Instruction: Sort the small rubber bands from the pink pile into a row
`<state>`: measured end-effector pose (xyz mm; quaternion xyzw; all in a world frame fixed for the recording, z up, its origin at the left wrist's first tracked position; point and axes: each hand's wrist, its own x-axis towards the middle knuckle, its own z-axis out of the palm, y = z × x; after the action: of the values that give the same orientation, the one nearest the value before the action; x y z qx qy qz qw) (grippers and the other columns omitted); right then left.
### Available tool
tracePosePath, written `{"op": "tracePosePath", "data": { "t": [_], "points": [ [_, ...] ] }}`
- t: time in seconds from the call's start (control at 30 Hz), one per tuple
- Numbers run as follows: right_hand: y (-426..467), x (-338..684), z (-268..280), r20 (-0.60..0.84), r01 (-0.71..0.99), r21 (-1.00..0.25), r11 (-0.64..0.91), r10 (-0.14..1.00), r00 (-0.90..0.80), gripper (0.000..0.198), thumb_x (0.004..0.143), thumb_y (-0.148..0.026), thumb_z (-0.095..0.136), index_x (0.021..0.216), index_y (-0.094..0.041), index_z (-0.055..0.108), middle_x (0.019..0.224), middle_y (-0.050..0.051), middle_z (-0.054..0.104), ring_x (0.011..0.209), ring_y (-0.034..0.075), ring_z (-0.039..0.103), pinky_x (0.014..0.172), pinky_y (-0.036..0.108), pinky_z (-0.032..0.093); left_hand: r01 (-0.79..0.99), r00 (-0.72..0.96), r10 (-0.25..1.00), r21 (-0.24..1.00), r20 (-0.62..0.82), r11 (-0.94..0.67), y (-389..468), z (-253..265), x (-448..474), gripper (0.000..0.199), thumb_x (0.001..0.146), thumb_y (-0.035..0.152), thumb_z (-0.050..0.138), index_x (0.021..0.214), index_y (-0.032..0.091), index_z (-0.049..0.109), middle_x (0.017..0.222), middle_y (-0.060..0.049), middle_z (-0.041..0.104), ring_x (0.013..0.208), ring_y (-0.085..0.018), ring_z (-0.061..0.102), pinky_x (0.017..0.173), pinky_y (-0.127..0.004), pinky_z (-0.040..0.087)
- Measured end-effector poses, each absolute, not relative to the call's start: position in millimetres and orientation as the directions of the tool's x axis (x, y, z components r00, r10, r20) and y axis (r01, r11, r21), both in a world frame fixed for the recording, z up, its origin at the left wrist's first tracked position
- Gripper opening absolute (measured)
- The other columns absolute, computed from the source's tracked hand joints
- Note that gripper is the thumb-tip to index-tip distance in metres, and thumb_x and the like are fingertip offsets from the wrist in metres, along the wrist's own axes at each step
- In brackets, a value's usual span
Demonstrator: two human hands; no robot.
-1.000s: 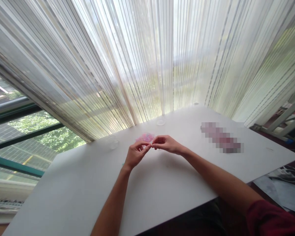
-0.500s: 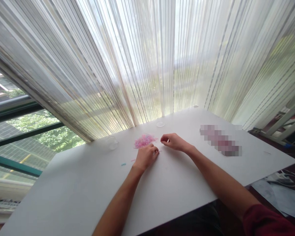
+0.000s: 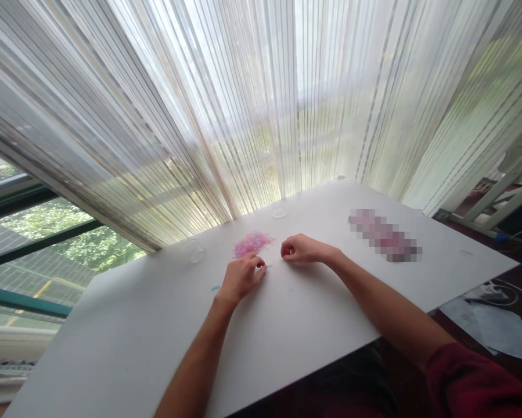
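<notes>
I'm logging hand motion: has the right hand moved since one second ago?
Yes, the right hand has shifted right, judged against the clear dish near the far edge of the table.

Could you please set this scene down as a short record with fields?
Surface: white table
Left hand: beside the pink pile, a thin strip at its fingertips
Right hand: fingers curled; whether it holds anything is unclear
Left of left hand: small teal piece
Beyond pile: clear round item
Backdrop: sheer striped curtain
</notes>
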<state>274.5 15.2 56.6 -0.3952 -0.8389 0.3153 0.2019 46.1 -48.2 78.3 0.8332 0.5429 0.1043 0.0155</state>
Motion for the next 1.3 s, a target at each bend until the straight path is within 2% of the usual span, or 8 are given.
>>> {"op": "tracePosePath", "data": {
  "t": [0.13, 0.2, 0.37, 0.5, 0.77, 0.93, 1.03, 1.3],
  "points": [
    [11, 275, 62, 0.043, 0.574, -0.676, 0.461, 0.803, -0.594, 0.013, 0.072, -0.019, 0.062, 0.078, -0.021, 0.073, 0.080, 0.002, 0.069, 0.069, 0.016, 0.061, 0.058, 0.022, 0.044, 0.912, 0.282, 0.922, 0.224, 0.265, -0.344, -49, 88, 6, 0.025, 0.091, 0.037, 0.050, 0.089, 0.023, 0.070, 0.093, -0.003, 0.070, 0.064, -0.015, 0.057, 0.061, -0.026, 0.041],
    [10, 274, 64, 0.030, 0.585, -0.672, 0.454, 0.807, -0.590, 0.012, 0.071, -0.020, 0.063, 0.078, -0.021, 0.073, 0.080, 0.002, 0.069, 0.069, 0.016, 0.061, 0.058, 0.022, 0.043, 0.894, 0.251, 0.926, 0.298, 0.283, -0.334, -51, 90, -22, 0.027, 0.089, 0.040, 0.051, 0.087, 0.021, 0.071, 0.086, -0.003, 0.070, 0.059, -0.013, 0.053, 0.061, -0.026, 0.043],
    [11, 274, 63, 0.021, 0.595, -0.664, 0.452, 0.807, -0.590, 0.012, 0.071, -0.022, 0.063, 0.077, -0.022, 0.073, 0.077, 0.002, 0.068, 0.066, 0.015, 0.059, 0.057, 0.023, 0.042, 0.875, 0.165, 0.955, 0.411, 0.245, -0.257, -63, 87, -70, 0.030, 0.083, 0.047, 0.057, 0.085, 0.022, 0.073, 0.077, -0.001, 0.070, 0.056, -0.013, 0.050, 0.060, -0.024, 0.046],
    [12, 276, 61, 0.000, 0.609, -0.659, 0.441, 0.810, -0.586, 0.012, 0.072, -0.023, 0.061, 0.076, -0.021, 0.072, 0.075, 0.001, 0.067, 0.066, 0.015, 0.058, 0.056, 0.023, 0.042, 0.859, 0.152, 0.961, 0.450, 0.232, -0.245, -72, 79, -75, 0.028, 0.081, 0.046, 0.059, 0.086, 0.023, 0.074, 0.079, -0.001, 0.069, 0.058, -0.013, 0.049, 0.060, -0.024, 0.047],
    [8, 280, 69, -0.054, 0.637, -0.657, 0.403, 0.818, -0.572, 0.011, 0.071, -0.023, 0.061, 0.077, -0.020, 0.070, 0.075, 0.002, 0.066, 0.065, 0.015, 0.058, 0.054, 0.023, 0.041, 0.854, 0.195, 0.961, 0.449, 0.194, -0.264, -74, 60, -72, 0.029, 0.083, 0.045, 0.060, 0.097, 0.023, 0.074, 0.100, -0.005, 0.066, 0.068, -0.014, 0.055, 0.068, -0.027, 0.049],
    [9, 281, 69, -0.084, 0.654, -0.655, 0.380, 0.823, -0.562, 0.010, 0.071, -0.025, 0.060, 0.075, -0.020, 0.069, 0.075, 0.002, 0.067, 0.064, 0.015, 0.057, 0.054, 0.024, 0.041, 0.833, 0.236, 0.931, 0.436, 0.280, -0.342, -71, 51, -61, 0.026, 0.084, 0.042, 0.061, 0.095, 0.023, 0.076, 0.102, -0.007, 0.065, 0.093, -0.021, 0.060, 0.083, -0.031, 0.050],
    [9, 281, 69, -0.084, 0.654, -0.659, 0.372, 0.827, -0.556, 0.010, 0.071, -0.025, 0.060, 0.073, -0.019, 0.068, 0.075, 0.002, 0.067, 0.063, 0.015, 0.056, 0.053, 0.024, 0.040, 0.820, 0.277, 0.914, 0.423, 0.296, -0.386, -70, 49, -57, 0.022, 0.086, 0.038, 0.060, 0.090, 0.024, 0.077, 0.095, -0.007, 0.067, 0.091, -0.021, 0.060, 0.086, -0.033, 0.048],
    [11, 282, 69, -0.113, 0.659, -0.661, 0.359, 0.820, -0.561, 0.015, 0.072, -0.027, 0.059, 0.079, -0.019, 0.069, 0.077, 0.002, 0.066, 0.069, 0.015, 0.057, 0.058, 0.023, 0.042, 0.813, 0.293, 0.911, 0.426, 0.290, -0.397, -70, 47, -58, 0.019, 0.087, 0.034, 0.061, 0.088, 0.025, 0.078, 0.091, -0.005, 0.069, 0.086, -0.020, 0.061, 0.080, -0.031, 0.048]
  ]
}}
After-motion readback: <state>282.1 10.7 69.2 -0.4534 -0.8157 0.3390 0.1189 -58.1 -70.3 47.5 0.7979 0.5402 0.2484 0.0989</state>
